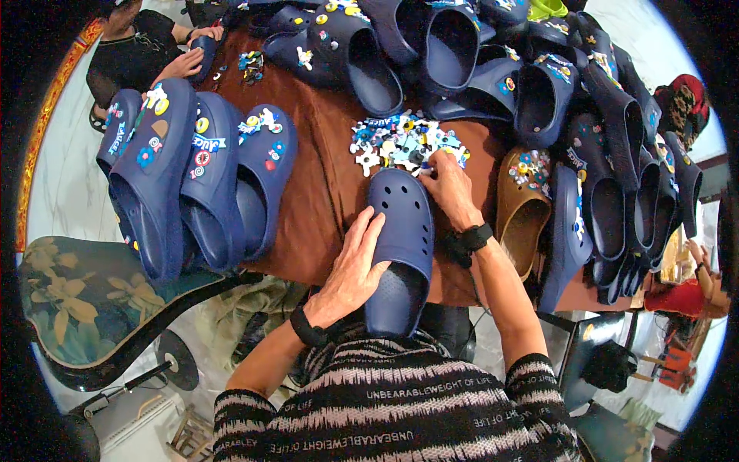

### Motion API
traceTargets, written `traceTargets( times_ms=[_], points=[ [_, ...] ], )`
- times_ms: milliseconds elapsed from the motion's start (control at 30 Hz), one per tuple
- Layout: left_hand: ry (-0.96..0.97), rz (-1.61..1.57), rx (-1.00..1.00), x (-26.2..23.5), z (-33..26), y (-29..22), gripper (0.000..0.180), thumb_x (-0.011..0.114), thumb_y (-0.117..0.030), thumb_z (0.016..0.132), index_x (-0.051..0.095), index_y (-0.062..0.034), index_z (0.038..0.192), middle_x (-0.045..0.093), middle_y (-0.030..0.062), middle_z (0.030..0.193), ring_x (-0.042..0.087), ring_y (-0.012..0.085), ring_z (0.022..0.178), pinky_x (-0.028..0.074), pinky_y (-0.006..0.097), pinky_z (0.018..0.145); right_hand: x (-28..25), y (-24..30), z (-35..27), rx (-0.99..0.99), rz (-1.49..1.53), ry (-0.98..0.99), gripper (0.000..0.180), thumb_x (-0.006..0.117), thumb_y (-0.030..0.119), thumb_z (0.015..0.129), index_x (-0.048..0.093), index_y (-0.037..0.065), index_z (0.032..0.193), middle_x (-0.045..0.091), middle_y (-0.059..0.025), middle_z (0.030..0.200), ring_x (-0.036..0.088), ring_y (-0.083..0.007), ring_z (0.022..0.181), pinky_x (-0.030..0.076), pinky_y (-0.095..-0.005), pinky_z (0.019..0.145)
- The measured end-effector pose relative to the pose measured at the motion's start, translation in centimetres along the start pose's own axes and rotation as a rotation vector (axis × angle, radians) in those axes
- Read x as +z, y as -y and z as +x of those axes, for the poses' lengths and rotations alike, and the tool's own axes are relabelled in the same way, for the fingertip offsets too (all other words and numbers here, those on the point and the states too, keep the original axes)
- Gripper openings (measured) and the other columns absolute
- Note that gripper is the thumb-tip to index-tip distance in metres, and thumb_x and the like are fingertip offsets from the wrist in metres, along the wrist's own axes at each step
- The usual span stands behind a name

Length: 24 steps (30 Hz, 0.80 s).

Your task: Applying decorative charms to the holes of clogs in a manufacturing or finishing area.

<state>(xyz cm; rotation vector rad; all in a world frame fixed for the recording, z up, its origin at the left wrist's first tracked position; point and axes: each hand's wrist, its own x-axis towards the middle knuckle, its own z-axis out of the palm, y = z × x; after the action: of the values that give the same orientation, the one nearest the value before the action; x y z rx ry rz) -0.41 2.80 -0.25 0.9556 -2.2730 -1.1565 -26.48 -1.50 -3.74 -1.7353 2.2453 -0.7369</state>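
Dead centre, a clog (403, 231) points toe-first across the table (315, 208), heel out past the near edge in this view, with the left hand (354, 266) at its left side, a heap of charms (400, 146) just beyond its toe and the right hand (450, 189) on the heap's near right edge. Over on the left sits a cluster of clogs (218, 165), and beyond it another person (138, 69) near a small pile of charms (252, 67). Behind the heap, a bank of clogs (369, 61) stretches rightward, meeting a row (604, 165) down the right side.
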Motion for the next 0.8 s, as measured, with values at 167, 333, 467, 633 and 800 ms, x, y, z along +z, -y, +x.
traceTargets(
  times_ms=[167, 333, 467, 633, 800],
  points=[
    [0.025, 0.005, 0.004, -0.1, 0.1, -0.2, 0.081, 0.066, -0.002, 0.083, 0.027, -0.0017, 0.154, 0.021, 0.0233, 0.161, 0.022, 0.0408, 0.15, 0.022, 0.045, 0.123, -0.4, -0.7, 0.3, 0.007, 0.16, -0.034, 0.025, 0.073, 0.015, 0.084, 0.059, 0.005, 0.102, 0.066, -0.0172, 0.097, 0.064, -0.041, 0.092, 0.052, -0.0471, 0.078],
    [0.043, 0.006, 0.011, -0.1, 0.2, -0.1, 0.08, 0.068, -0.009, 0.085, 0.028, -0.0012, 0.154, 0.021, 0.0239, 0.161, 0.023, 0.0411, 0.149, 0.023, 0.046, 0.122, -1.9, -3.1, 2.5, 0.291, 0.907, 0.094, 0.019, 0.073, 0.015, 0.091, 0.064, 0.002, 0.1, 0.062, 0.001, 0.076, 0.055, -0.0064, 0.063, 0.045, -0.0245, 0.058],
    [0.059, -0.03, 0.071, -0.5, 0.2, 1.1, 0.082, 0.069, -0.038, 0.091, 0.031, 0.0003, 0.153, 0.02, 0.0264, 0.161, 0.023, 0.0422, 0.149, 0.024, 0.047, 0.121, -3.5, -1.4, 1.5, 0.281, 0.985, 0.244, 0.017, 0.071, 0.016, 0.093, 0.066, 0.004, 0.103, 0.061, 0.0029, 0.075, 0.053, -0.0073, 0.062, 0.043, -0.024, 0.058],
    [0.102, -0.142, 0.05, -1.1, 0.7, 1.9, 0.092, 0.059, -0.063, 0.092, 0.032, 0.0011, 0.152, 0.02, 0.0284, 0.16, 0.022, 0.043, 0.149, 0.023, 0.048, 0.121, -4.1, 0.8, 0.2, 0.236, 1.007, 0.401, 0.021, 0.072, 0.02, 0.094, 0.067, 0.004, 0.106, 0.061, 0.0031, 0.079, 0.053, -0.0077, 0.064, 0.043, -0.0243, 0.06],
    [0.095, -0.112, 0.051, -1.1, 1.0, 1.5, 0.089, 0.059, -0.061, 0.093, 0.034, 0.0017, 0.151, 0.021, 0.0287, 0.16, 0.023, 0.0434, 0.149, 0.024, 0.049, 0.12, -3.8, 1.6, 0.2, 0.093, 0.795, 0.527, 0.021, 0.073, 0.017, 0.093, 0.066, 0.004, 0.106, 0.064, 0.0012, 0.082, 0.057, -0.0096, 0.07, 0.047, -0.0251, 0.063]
  ],
)
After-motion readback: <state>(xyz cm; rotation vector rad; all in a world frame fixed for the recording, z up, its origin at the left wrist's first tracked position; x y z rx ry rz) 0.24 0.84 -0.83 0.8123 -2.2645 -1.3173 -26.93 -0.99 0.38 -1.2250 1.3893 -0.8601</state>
